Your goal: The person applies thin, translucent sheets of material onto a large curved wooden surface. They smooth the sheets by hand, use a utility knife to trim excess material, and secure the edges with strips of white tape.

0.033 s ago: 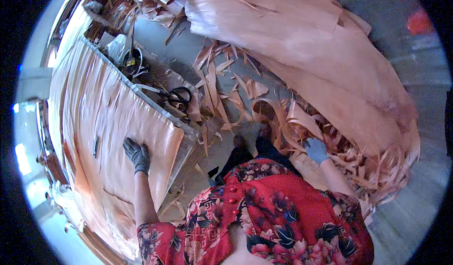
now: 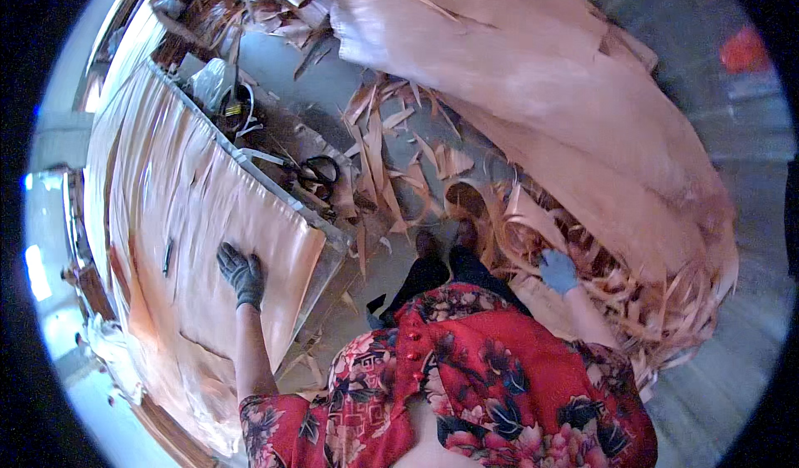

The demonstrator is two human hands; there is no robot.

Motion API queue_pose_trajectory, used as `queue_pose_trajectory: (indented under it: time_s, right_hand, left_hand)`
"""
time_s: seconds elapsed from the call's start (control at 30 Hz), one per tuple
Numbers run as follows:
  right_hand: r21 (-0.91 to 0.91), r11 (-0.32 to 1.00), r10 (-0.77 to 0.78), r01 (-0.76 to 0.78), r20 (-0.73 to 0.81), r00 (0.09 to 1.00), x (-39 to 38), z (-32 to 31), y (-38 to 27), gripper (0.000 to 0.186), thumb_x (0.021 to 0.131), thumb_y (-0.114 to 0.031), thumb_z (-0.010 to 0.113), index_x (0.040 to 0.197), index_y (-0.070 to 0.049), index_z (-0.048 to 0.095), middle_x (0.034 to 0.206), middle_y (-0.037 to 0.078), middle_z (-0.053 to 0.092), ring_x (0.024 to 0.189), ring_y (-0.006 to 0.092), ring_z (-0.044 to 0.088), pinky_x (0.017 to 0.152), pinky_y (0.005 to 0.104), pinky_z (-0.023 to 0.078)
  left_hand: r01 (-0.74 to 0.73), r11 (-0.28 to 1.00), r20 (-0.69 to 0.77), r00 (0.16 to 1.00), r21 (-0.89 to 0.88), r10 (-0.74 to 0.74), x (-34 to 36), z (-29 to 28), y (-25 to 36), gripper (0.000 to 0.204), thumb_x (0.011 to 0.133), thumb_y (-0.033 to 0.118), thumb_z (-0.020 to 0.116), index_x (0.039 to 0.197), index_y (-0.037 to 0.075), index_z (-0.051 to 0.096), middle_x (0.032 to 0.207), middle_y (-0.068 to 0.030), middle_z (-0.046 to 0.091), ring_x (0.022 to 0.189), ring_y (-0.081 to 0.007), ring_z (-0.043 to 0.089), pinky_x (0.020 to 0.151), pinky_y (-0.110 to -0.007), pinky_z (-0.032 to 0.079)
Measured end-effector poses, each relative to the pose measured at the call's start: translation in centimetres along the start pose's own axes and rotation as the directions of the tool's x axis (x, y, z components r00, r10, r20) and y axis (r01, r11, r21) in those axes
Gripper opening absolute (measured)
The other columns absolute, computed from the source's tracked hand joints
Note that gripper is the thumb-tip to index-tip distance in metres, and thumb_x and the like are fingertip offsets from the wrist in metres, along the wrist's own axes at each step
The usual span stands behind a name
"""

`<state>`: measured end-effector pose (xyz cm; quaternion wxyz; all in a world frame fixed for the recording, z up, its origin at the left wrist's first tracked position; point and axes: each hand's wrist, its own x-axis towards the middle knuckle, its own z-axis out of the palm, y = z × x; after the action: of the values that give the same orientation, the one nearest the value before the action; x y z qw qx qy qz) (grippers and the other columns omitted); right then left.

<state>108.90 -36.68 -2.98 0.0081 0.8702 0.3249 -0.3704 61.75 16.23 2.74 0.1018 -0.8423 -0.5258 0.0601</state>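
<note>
Wearing a dark grey glove, my left hand [image 2: 241, 275] lies flat with fingers spread on a broad stack of thin wood veneer sheets [image 2: 208, 218]. A slim dark tool [image 2: 168, 257], perhaps a knife, lies on the sheets to its left. My right hand [image 2: 558, 270], in a blue-grey glove, hangs low at my right side with fingers apart. It is beside a curled veneer strip [image 2: 504, 239] and a heap of veneer scraps [image 2: 657, 310]. Whether its fingers touch the strip is hard to see.
A large pile of veneer sheets [image 2: 533, 68] curves along the right. Loose offcuts [image 2: 379, 156] litter the floor between pile and stack. Black cables or straps [image 2: 320, 172] and a clear plastic bag [image 2: 206, 81] lie past the stack's edge. Something red [image 2: 743, 50] stands far right.
My right hand has shifted slightly downward beside the curled strip. The left hand stays flat on the veneer stack. The view has moved a little, and my feet show more.
</note>
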Motion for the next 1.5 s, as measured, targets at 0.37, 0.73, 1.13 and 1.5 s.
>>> queue_pose_trajectory:
  time_s: [0.37, 0.73, 1.13, 1.5]
  right_hand:
    - [-0.044, 0.991, -0.133, 0.13, -0.085, 0.987, 5.8, -3.5, 0.8, 0.026, 0.083, -0.029, 0.048, 0.084, -0.004, 0.057, 0.08, 0.024, 0.059, 0.074, 0.0403, 0.058, 0.063, 0.0493, 0.046]
    - [-0.139, 0.935, -0.328, 0.325, 0.006, 0.945, 22.3, -17.7, 4.8, 0.023, 0.083, -0.026, 0.054, 0.09, -0.005, 0.062, 0.086, 0.02, 0.062, 0.081, 0.0382, 0.059, 0.07, 0.0458, 0.047]
    - [0.349, 0.428, -0.904, 0.834, 0.172, 0.392, 35.2, -24.3, -35.2, 0.019, 0.081, -0.005, 0.059, 0.1, -0.002, 0.063, 0.091, 0.009, 0.064, 0.079, 0.0132, 0.059, 0.07, 0.0259, 0.047]
    - [0.718, 0.454, -0.865, 0.528, 0.497, 0.067, 31.4, -17.6, -60.0, 0.051, 0.079, -0.003, 0.064, 0.125, 0.001, 0.044, 0.109, 0.007, 0.059, 0.097, 0.0127, 0.053, 0.087, 0.025, 0.042]
  left_hand:
    - [0.087, 0.988, 0.079, 0.994, -0.126, -0.077, 0.9, -4.2, 4.1, 0.079, 0.082, 0.044, 0.046, 0.137, -0.006, 0.017, 0.145, -0.023, 0.014, 0.134, -0.0398, 0.01, 0.109, -0.047, 0.007]
    - [0.562, 0.826, 0.218, 0.812, -0.047, -0.541, 2.3, -5.3, 7.8, 0.081, 0.082, 0.052, 0.04, 0.14, 0.001, 0.015, 0.147, -0.0212, 0.008, 0.135, -0.0376, 0.007, 0.109, -0.048, 0.004]
    - [0.51, 0.852, 0.128, 0.859, -0.115, -0.497, 1.4, -4.5, 8.5, 0.083, 0.077, 0.045, 0.049, 0.14, 0.002, 0.015, 0.145, -0.0225, 0.01, 0.135, -0.0384, 0.009, 0.108, -0.048, 0.006]
    - [0.568, 0.793, 0.231, 0.82, -0.221, -0.523, 1.8, -7.6, 8.9, 0.086, 0.074, 0.05, 0.05, 0.139, 0.003, 0.019, 0.145, -0.0217, 0.012, 0.134, -0.0383, 0.011, 0.109, -0.047, 0.006]
